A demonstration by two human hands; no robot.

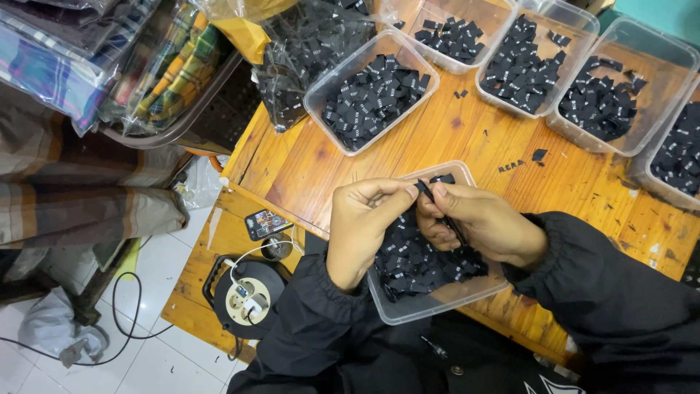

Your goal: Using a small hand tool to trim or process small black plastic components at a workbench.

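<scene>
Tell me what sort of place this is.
Probably a small garment workshop or label-sorting station. Clear plastic tubs of small black woven labels cover a wooden table, bagged plaid fabric is stacked beside it, and the left hand and right hand pinch a label over the nearest tub.

Two black-sleeved arms reach in from the near side; the left hand (362,228) and right hand (477,221) meet, fingers (408,194) pinched together at the tips.
</scene>
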